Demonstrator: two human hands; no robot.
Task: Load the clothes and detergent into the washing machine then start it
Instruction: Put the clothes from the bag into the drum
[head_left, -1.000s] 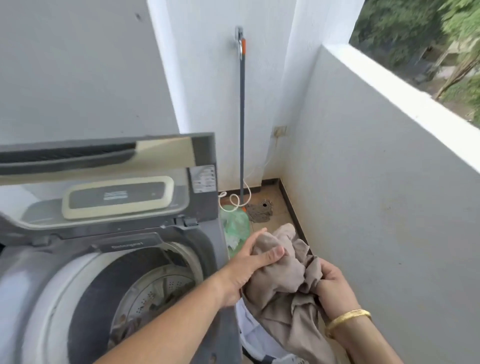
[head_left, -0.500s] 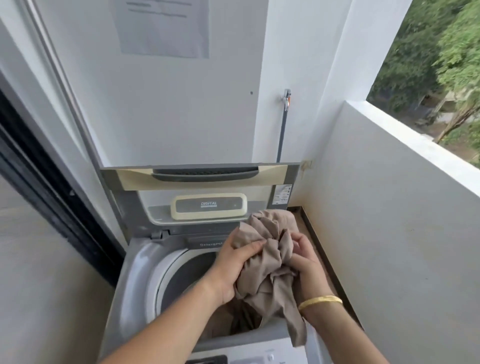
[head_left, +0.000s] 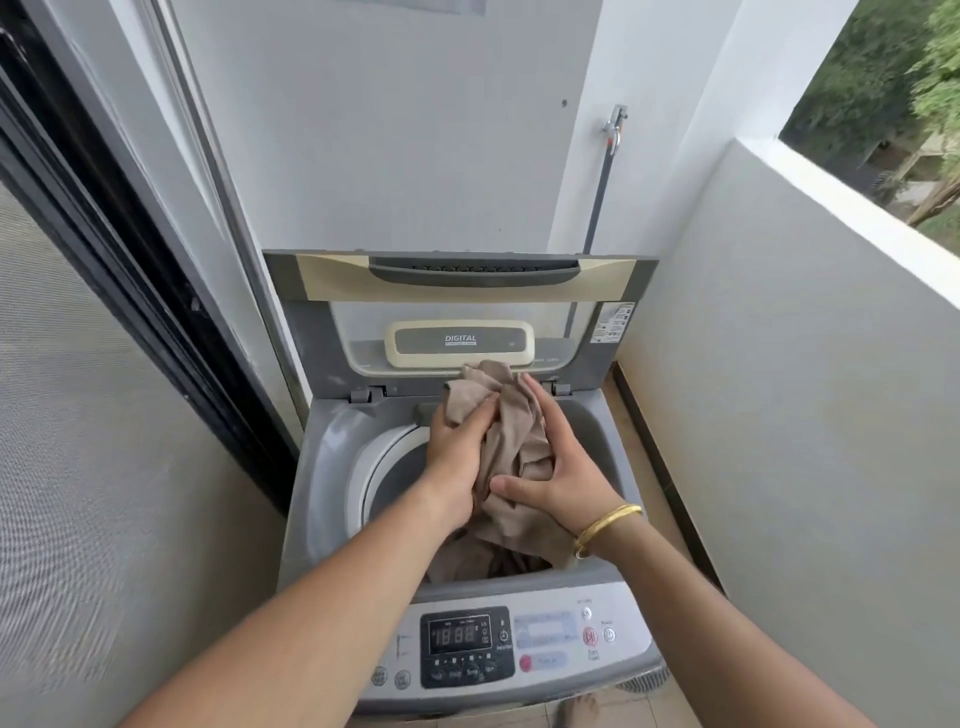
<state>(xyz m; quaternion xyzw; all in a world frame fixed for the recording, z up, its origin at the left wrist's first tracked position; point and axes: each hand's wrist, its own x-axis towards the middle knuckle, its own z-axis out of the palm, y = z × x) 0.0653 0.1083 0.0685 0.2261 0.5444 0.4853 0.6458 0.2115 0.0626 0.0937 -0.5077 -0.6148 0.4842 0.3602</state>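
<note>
A grey top-loading washing machine (head_left: 332, 467) stands in front of me with its lid (head_left: 467, 275) raised upright. Both hands hold a bundle of beige clothes (head_left: 511, 436) over the drum opening. My left hand (head_left: 457, 457) grips the bundle's left side. My right hand (head_left: 563, 475), with a gold bangle on the wrist, presses on its right side. The lower end of the cloth hangs down into the drum. The control panel (head_left: 488, 644) with a dark display faces me at the near edge. No detergent is in view.
A white balcony wall (head_left: 779, 389) rises close on the right, with a narrow strip of tiled floor (head_left: 660, 499) beside the machine. A dark sliding door frame (head_left: 130, 270) runs along the left. A tap with a grey hose (head_left: 602, 176) hangs on the back wall.
Both hands carried the beige clothes from the right of the machine leftward to above the drum. The cloth's lower end now hangs inside the drum and the view has turned to face the machine.
</note>
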